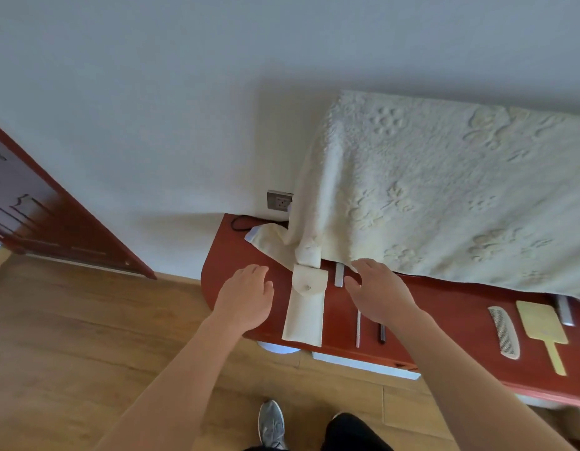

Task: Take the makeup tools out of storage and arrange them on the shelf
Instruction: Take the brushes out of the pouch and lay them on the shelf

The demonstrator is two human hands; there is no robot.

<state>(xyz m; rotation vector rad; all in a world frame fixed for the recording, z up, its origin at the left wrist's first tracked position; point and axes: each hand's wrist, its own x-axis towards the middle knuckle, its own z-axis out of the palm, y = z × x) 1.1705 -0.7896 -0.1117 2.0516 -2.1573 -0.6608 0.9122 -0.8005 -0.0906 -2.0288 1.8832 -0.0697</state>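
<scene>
A cream fabric pouch (304,315) lies flat on the red-brown shelf (451,307), its flap folded open at the top. My left hand (248,296) hovers open just left of the pouch. My right hand (378,289) hovers open just right of it, beside a small silver tool (339,275). A thin silver stick (357,328) and a short dark stick (382,333) lie below my right hand. At the shelf's right end rest a cream comb (504,332), a yellow hand mirror (543,333) and a silver piece (564,310).
A cream embossed blanket (444,190) drapes over something at the back of the shelf and hangs onto it. A wall socket (278,200) with a black cord sits behind. A red door (38,219) stands left, above the wood floor (87,336). My shoe (271,424) shows below.
</scene>
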